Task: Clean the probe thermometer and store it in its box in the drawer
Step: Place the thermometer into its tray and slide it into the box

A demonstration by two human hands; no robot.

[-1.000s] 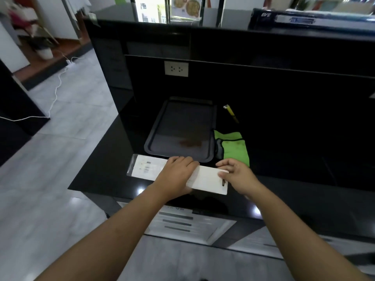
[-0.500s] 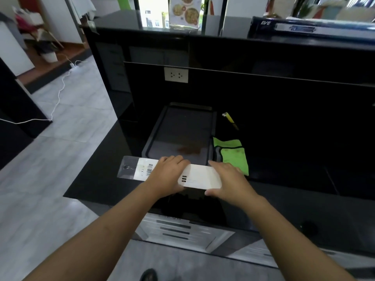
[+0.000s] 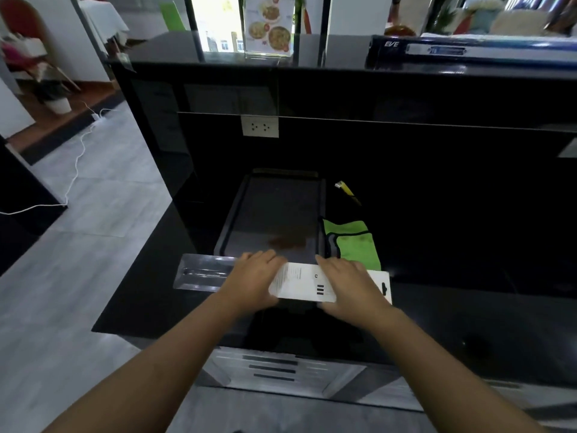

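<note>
White card and clear plastic make up the box [image 3: 304, 284] you hold just above the black bench [image 3: 150, 295], its long axis running left to right across your view, the clear tray end [image 3: 203, 273] sticking out beyond your left hand [image 3: 253, 279] and the hang-hole end jutting past your right hand [image 3: 349, 287]. Each grip lies palm-down with fingers curled over the box's far edge, clasping it from above, and beyond your knuckles lie a dark tray [image 3: 274, 214] and a green cloth [image 3: 354, 242]. You cannot tell whether the thermometer is inside.
</note>
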